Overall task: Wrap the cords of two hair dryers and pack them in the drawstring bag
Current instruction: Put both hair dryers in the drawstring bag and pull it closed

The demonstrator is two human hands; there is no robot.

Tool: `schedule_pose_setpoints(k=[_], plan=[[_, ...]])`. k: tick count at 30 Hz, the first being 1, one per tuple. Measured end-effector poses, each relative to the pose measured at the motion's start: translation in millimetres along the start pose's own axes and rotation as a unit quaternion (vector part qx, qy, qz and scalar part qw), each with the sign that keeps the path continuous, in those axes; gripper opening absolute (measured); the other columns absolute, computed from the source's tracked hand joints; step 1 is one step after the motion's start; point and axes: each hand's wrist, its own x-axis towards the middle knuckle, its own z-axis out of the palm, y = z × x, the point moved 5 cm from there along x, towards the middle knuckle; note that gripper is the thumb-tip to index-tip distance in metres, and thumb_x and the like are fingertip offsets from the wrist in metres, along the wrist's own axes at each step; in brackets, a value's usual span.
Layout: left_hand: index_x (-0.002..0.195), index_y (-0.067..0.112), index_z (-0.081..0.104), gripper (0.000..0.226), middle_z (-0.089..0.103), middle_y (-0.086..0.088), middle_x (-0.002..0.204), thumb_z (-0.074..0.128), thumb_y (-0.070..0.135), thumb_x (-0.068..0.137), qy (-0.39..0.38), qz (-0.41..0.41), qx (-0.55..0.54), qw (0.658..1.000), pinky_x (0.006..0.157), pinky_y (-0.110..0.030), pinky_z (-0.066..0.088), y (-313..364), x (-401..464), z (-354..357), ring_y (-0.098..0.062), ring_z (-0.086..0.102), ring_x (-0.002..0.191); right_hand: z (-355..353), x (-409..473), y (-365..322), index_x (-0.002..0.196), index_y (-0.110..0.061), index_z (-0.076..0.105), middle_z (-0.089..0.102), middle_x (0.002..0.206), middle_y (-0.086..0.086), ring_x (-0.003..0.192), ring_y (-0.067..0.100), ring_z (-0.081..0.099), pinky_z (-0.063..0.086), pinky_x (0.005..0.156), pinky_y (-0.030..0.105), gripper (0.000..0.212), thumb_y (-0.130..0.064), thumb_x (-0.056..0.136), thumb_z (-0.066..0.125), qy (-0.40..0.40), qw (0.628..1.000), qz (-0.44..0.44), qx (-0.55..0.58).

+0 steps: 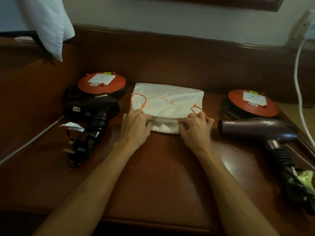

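A white drawstring bag [167, 101] with orange cord loops lies flat in the middle of the brown table, its mouth toward me. My left hand [135, 125] pinches the left side of the bag's mouth edge. My right hand [196, 126] pinches the right side of the same edge, and the mouth gapes slightly between them. A black hair dryer [92, 106] lies to the left, its cord [80, 147] bundled with the plug near its handle. A dark purple hair dryer [259, 129] lies to the right, nozzle toward the bag, its cord end near the table's right edge.
Two orange round cable reels [102, 82] [252, 103] sit behind the dryers. A white pillow [51, 23] hangs at the top left. A white cable [300, 92] runs down from a wall socket at the right. A paper tag [72, 126] lies by the black cord.
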Motion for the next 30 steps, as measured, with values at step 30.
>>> schedule_pose_setpoints(k=[30], plan=[[0.109,0.036,0.078,0.032,0.040,-0.006,0.159,0.079,0.026,0.079,0.074,0.030,-0.020,0.997,0.115,-0.056,0.023,-19.1,6.2,-24.9,-0.032,0.029,0.141,-22.8,6.6,25.2,0.138,-0.015,0.057,0.058,0.112,0.006,0.101,0.022,0.046,0.051,0.080,0.042,0.044,-0.022,0.096,0.062,0.031,0.999,0.003,0.038]])
